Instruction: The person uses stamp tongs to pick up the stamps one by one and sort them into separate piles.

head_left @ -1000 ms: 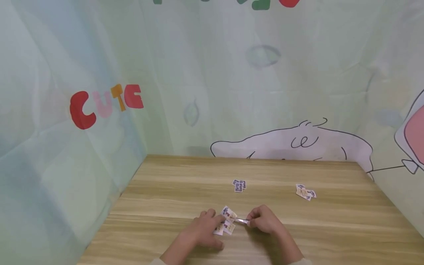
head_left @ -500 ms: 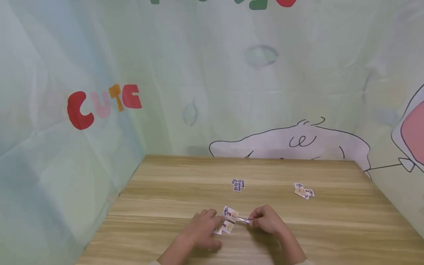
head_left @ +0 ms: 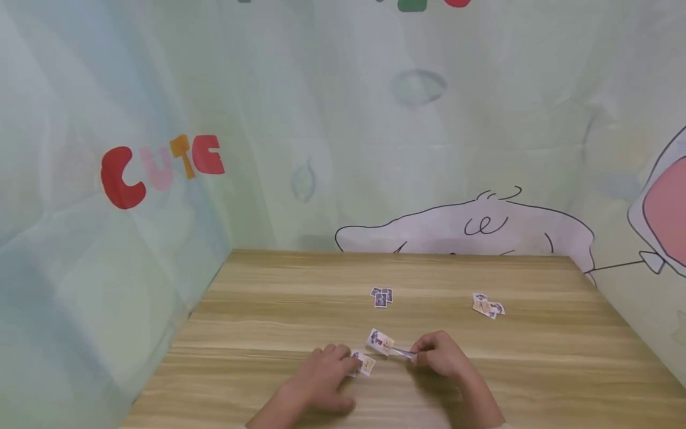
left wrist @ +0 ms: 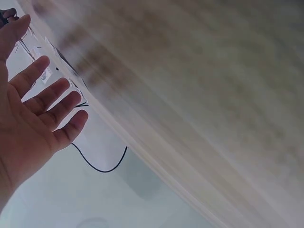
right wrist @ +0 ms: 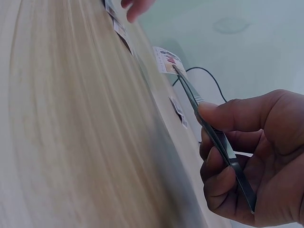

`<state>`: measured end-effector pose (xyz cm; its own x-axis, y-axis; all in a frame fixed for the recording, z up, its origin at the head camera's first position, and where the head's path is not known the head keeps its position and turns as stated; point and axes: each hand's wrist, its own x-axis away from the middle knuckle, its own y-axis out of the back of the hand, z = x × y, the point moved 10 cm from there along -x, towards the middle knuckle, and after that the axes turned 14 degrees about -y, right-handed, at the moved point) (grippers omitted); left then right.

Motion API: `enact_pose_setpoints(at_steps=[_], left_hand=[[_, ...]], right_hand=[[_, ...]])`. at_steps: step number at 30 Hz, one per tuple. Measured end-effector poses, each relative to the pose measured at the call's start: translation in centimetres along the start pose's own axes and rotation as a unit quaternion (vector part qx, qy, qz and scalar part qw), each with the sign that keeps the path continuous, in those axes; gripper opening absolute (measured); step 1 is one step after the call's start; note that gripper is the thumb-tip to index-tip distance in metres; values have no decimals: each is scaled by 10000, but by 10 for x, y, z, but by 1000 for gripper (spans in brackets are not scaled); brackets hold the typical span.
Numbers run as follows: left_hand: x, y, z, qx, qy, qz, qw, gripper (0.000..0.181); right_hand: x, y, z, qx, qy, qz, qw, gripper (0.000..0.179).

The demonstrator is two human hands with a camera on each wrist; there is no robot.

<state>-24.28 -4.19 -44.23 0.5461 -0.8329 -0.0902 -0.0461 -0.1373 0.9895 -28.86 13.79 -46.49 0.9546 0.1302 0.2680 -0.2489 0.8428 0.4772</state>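
My right hand (head_left: 442,356) pinches a pair of metal tweezers (right wrist: 192,96) between thumb and fingers. Clamped in the tweezer tips is a small printed paper stamp (head_left: 378,342), which the right wrist view shows tilted up off the table. To its left, my left hand (head_left: 324,375) hovers low with loosely spread fingers, its index fingertip right at a few overlapping stamps (head_left: 366,364) and partly hiding them. In the left wrist view the left palm (left wrist: 26,128) faces the camera and holds nothing.
Dark-printed stamps (head_left: 381,298) lie in an overlapping cluster farther back on the wooden table (head_left: 289,322). Another cluster of pale stamps (head_left: 486,306) is at the right. Printed fabric walls (head_left: 321,119) enclose the table's back and sides.
The tweezers and stamp have moved right and slightly away from me, separating from the stamps by my left hand. The left hand stays nearly in place. The head view has shifted slightly.
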Motion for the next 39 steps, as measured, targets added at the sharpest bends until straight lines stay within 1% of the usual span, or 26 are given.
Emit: enact_pose_setpoints(at_steps=[2,5,10,13,18,23,27,34,39], left_hand=[[1,-1,-2,37,-34,-14,10000,61],[4,-3,-3,196,7,-15,9998,60],[9,-3,-6,374,-2,-29,9993,59],[11,-3,-7,307,-84,-31,9995,59],[13,-5,-10,282,-200,-58,9994,61],[12,-8,-15,219,-362,-117,9990,64],[11,-10,-18,117,-415,-48,9991,65],[10,-13,-19,185,-361,11,9992,70],[9,-13,-18,191,-282,-29,9994,72]], right_hand=[[1,3,-1,-34,20,-53,10000,12],[2,8,-5,-78,-9,-101,9999,12],[3,16,-12,-137,-263,-218,9993,13],[3,20,-15,-225,-365,-278,9987,14],[5,26,-20,-369,-392,-306,9981,14],[6,35,-26,-353,-440,-415,9975,15],[6,43,-32,-387,-561,-497,9964,16],[10,56,-38,-443,-801,-663,9936,17],[11,65,-41,-444,-851,-763,9925,18]])
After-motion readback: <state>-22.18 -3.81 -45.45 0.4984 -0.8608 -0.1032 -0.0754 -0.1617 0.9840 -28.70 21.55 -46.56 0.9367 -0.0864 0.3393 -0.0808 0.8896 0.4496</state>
